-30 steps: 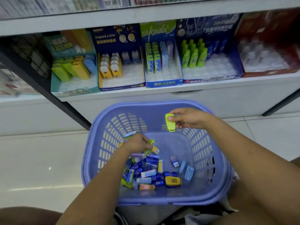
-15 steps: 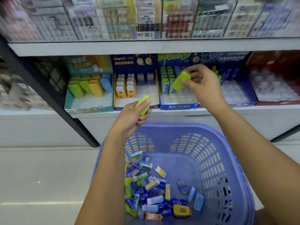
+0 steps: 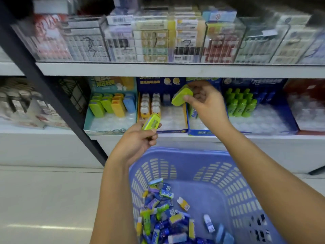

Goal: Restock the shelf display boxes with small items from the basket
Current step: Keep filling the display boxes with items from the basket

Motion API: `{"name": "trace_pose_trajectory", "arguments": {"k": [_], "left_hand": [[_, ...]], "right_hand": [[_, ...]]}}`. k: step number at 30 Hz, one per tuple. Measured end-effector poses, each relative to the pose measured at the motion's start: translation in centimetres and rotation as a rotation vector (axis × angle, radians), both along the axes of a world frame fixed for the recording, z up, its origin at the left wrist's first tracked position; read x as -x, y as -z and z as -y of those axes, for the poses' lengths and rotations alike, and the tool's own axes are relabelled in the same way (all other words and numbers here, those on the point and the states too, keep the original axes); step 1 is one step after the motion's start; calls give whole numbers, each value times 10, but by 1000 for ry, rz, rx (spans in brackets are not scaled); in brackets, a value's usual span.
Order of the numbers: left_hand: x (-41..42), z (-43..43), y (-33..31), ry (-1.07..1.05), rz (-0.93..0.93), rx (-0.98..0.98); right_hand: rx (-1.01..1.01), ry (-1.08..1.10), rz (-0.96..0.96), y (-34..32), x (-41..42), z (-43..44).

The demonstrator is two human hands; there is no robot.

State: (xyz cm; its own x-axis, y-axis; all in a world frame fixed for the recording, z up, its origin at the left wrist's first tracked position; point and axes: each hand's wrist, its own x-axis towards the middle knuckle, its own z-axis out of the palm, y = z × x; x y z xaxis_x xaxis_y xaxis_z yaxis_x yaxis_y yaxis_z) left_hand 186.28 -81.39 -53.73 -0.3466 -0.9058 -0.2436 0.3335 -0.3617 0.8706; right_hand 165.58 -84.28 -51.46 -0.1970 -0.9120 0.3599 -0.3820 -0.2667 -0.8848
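My left hand [image 3: 139, 140] grips a lime-green item [image 3: 151, 122] in front of the dark blue display box [image 3: 161, 103]. My right hand [image 3: 204, 103] is raised at shelf height and pinches a second lime-green item [image 3: 182, 97] between the dark blue box and the blue box to its right [image 3: 198, 132]. The teal display box [image 3: 110, 108] at the left holds green, yellow and blue items of the same shape. Below, the purple basket [image 3: 228, 182] holds several small packets [image 3: 163, 219] heaped at its left side.
A dark blue box of green bottles [image 3: 241, 104] and a red box [image 3: 306, 106] stand further right on the shelf. Clear cases of packaged goods [image 3: 158, 37] fill the shelf above. A black slanted upright [image 3: 52, 95] crosses the left. Pale floor tiles [image 3: 44, 199] lie left of the basket.
Both hands have risen out of the basket to the shelf, each carrying a green item. The right hand has since moved left toward the dark blue box. The view has tilted upward.
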Motion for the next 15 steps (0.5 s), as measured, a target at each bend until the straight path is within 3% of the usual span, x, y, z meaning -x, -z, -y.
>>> {"name": "trace_pose_trajectory", "arguments": {"k": [7, 15], "left_hand": [[-74, 1, 7, -298, -40, 140], [-118, -1, 18, -545, -168, 87]], "right_hand": [[40, -195, -237, -5, -109, 43], [-34, -332, -671, 5, -193, 90]]}}
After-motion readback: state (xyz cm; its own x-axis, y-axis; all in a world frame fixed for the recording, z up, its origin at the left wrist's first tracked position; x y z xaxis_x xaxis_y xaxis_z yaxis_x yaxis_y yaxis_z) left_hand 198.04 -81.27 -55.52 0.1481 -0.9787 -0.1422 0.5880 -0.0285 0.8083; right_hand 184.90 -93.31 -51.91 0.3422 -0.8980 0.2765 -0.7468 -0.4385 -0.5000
